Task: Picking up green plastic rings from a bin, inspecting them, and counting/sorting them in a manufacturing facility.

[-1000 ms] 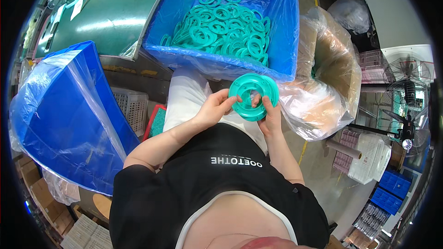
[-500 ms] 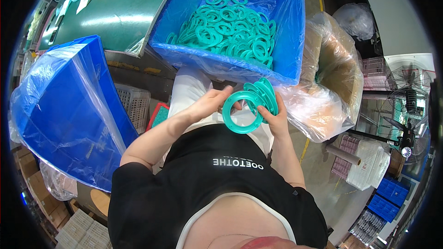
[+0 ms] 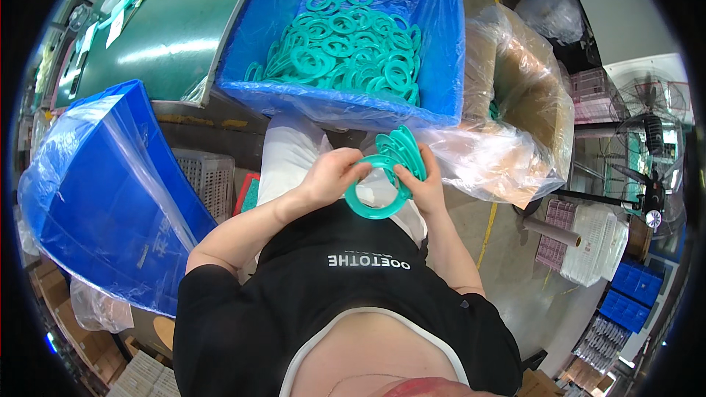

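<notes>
At upper left I have the green counter [image 3: 191, 18]; right of it stands the plastic-lined blue bin [image 3: 331, 105], heaped with loose green rings [image 3: 346, 51]. A bagged brown carton [image 3: 543, 88] sits to the bin's right. Just below the bin, over the lap, I see the right hand [image 3: 425, 185] gripping a fanned bundle of rings [image 3: 401, 151], while the left hand [image 3: 327, 178] has its fingers pinched on the upper edge of one front ring [image 3: 373, 213].
</notes>
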A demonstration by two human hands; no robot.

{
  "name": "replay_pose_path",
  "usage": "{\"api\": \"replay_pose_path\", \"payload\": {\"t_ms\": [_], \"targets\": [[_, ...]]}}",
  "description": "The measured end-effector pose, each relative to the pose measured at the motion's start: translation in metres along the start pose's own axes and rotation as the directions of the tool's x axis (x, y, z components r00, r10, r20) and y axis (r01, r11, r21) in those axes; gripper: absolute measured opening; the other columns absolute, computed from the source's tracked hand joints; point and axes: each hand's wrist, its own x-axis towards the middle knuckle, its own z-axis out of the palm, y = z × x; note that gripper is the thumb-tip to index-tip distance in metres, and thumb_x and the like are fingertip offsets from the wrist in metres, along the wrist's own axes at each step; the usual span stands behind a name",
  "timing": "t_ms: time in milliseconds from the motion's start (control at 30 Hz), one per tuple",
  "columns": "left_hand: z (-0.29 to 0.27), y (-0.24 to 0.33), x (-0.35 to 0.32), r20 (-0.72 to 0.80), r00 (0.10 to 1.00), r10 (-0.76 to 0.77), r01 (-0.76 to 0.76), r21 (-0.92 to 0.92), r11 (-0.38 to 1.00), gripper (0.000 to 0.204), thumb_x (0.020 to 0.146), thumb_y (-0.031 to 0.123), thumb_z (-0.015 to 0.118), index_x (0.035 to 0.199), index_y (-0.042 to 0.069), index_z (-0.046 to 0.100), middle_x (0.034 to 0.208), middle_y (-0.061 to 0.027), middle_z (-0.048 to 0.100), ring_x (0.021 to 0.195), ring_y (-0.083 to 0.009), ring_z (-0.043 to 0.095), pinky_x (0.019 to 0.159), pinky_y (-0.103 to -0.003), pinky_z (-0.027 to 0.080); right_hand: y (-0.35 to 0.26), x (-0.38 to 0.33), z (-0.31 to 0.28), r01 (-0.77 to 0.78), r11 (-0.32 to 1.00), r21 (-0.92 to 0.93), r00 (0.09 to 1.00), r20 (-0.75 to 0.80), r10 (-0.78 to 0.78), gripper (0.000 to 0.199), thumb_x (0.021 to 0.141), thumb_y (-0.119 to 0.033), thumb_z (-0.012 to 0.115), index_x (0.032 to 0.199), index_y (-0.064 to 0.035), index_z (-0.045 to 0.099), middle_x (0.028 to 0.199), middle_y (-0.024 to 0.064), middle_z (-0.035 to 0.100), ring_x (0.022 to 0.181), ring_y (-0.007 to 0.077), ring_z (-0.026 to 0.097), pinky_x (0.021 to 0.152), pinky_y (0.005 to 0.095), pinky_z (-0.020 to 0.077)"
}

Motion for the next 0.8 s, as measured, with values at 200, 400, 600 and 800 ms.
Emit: {"api": "replay_pose_path", "payload": {"t_ms": [200,400,600,800], "targets": [[-0.006,0.005,0.007,-0.122,0.953,0.277,-0.204,0.420,0.884,0.012,0.086,0.014,0.059,0.085,0.004,0.054,0.074,-0.0108,0.062,0.071,-0.0320,0.059,0.061,-0.039,0.045,0.005,-0.005,-0.008,0.039,0.993,-0.110,0.997,0.073,-0.031,0.046,0.081,-0.008,0.067,0.121,-0.0043,0.045,0.104,0.0056,0.057,0.094,0.0115,0.055,0.080,0.0262,0.0441],[-0.014,0.019,0.010,0.207,0.966,-0.157,0.153,0.036,0.988,0.024,0.084,0.022,0.062,0.092,0.004,0.048,0.073,-0.0150,0.058,0.073,-0.0356,0.058,0.063,-0.044,0.045,0.012,-0.008,-0.012,0.055,0.998,-0.038,0.998,0.025,-0.054,0.045,0.081,-0.006,0.066,0.121,-0.0034,0.045,0.102,0.0045,0.057,0.092,0.0101,0.055,0.077,0.0246,0.0442],[0.001,-0.001,0.008,-0.017,0.991,0.132,-0.124,0.236,0.964,0.016,0.087,0.017,0.056,0.089,0.003,0.049,0.078,-0.0192,0.059,0.075,-0.0408,0.057,0.065,-0.049,0.044,0.011,-0.006,-0.011,0.032,0.999,-0.019,0.999,0.031,-0.032,0.045,0.081,-0.005,0.066,0.120,-0.0032,0.045,0.102,0.0042,0.057,0.091,0.0099,0.055,0.077,0.0252,0.0448],[-0.014,0.004,0.014,0.095,0.934,-0.344,0.320,-0.650,0.690,0.027,0.099,0.026,0.041,0.080,0.007,0.047,0.065,0.0038,0.042,0.059,-0.0034,0.047,0.050,-0.020,0.037,0.030,0.013,-0.085,0.228,0.789,0.570,0.892,-0.446,0.064,0.041,0.089,-0.019,0.062,0.124,-0.0040,0.047,0.103,0.0056,0.058,0.104,0.0195,0.057,0.087,0.0350,0.0485]]}}
